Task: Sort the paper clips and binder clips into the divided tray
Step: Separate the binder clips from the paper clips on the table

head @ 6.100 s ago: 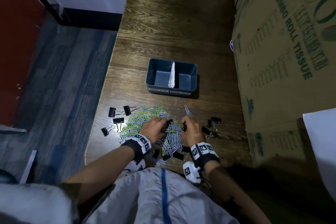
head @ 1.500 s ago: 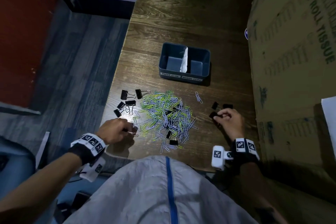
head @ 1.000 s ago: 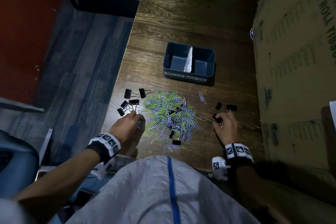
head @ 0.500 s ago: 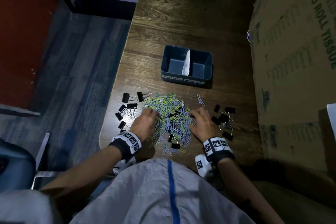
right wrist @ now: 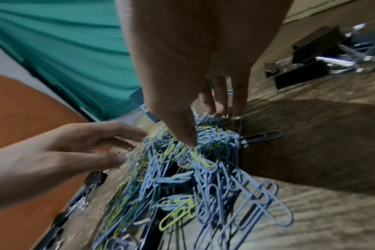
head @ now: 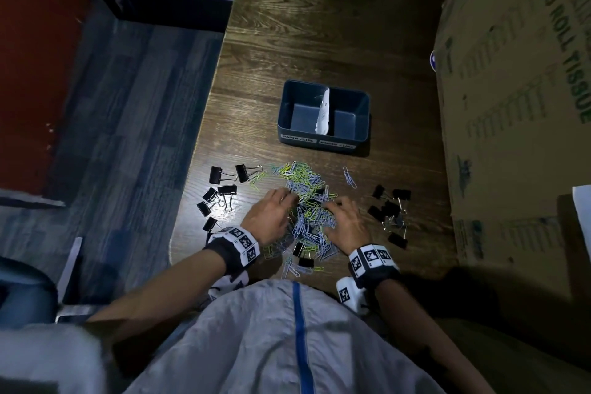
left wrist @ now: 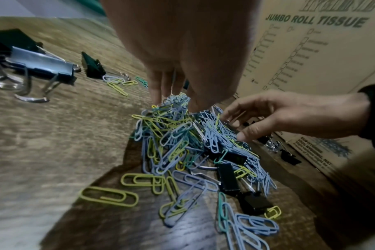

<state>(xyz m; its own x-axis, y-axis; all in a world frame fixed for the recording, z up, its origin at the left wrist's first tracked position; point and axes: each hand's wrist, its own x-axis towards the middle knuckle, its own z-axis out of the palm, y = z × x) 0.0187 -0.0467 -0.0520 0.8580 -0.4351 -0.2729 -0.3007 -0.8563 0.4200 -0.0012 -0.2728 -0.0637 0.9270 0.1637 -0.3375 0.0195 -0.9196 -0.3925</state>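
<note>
A heap of blue, yellow and green paper clips [head: 303, 192] lies on the wooden table, with black binder clips [head: 302, 254] mixed into its near edge. My left hand [head: 286, 200] and right hand [head: 334, 206] reach into the heap from either side, fingers straight and spread, tips touching the clips. The left wrist view has my left fingers [left wrist: 171, 91] pointing down into the paper clips [left wrist: 182, 135]. In the right wrist view my right thumb and fingers [right wrist: 223, 103] dip into the heap. Beyond it stands the blue divided tray [head: 361, 112] with a white divider; both compartments look bare.
Separate groups of black binder clips lie left of the heap [head: 220, 189] and right of it [head: 388, 211]. A large cardboard box [head: 518, 89] walls the table's right side. The table's left edge [head: 192, 169] drops to carpet.
Both hands came in from the side groups of binder clips and now meet over the middle of the paper clip heap. The head camera shifted slightly.
</note>
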